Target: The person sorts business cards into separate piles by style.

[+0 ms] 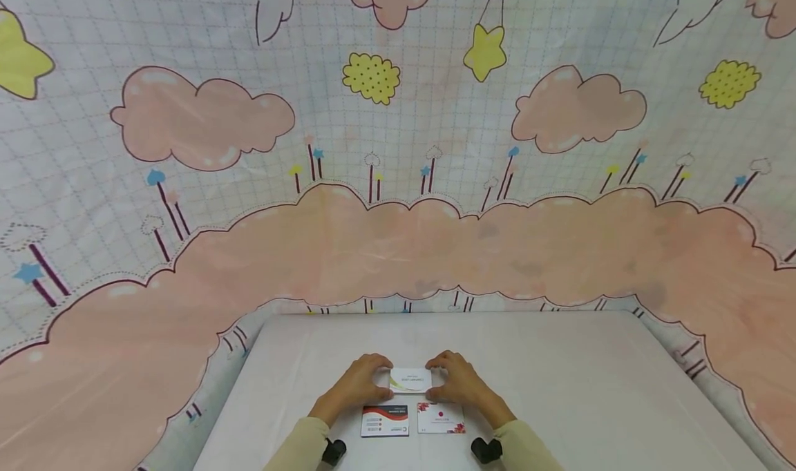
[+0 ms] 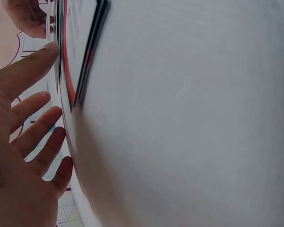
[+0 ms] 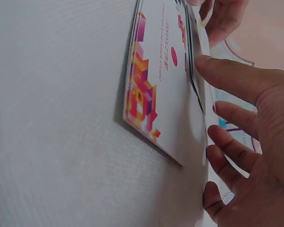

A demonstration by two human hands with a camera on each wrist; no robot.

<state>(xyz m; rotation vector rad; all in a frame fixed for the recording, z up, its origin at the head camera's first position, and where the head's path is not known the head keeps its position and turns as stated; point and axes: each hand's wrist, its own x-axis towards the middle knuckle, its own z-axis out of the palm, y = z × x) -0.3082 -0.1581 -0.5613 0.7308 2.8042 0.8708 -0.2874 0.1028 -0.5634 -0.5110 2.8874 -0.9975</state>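
Note:
A white business card (image 1: 410, 380) with a yellow-green curve, apparently the top of a small stack, lies between both hands in the head view. My left hand (image 1: 362, 380) holds its left end, thumb at the near corner and index finger at the far one. On the right end, my right hand (image 1: 460, 380) grips it the same way. Nearer to me, a black, red and white business card stack (image 1: 385, 423) lies on the left. Beside it on the right is a white stack with red-pink corner patterns (image 1: 440, 419). Both wrist views show the other fingers spread.
The cards lie on a white-covered table (image 1: 560, 374). A cloth backdrop (image 1: 398, 250) with clouds and stars rises behind the table and along its sides. Black wrist devices (image 1: 334, 452) sit at both sleeve cuffs, close to the nearer cards.

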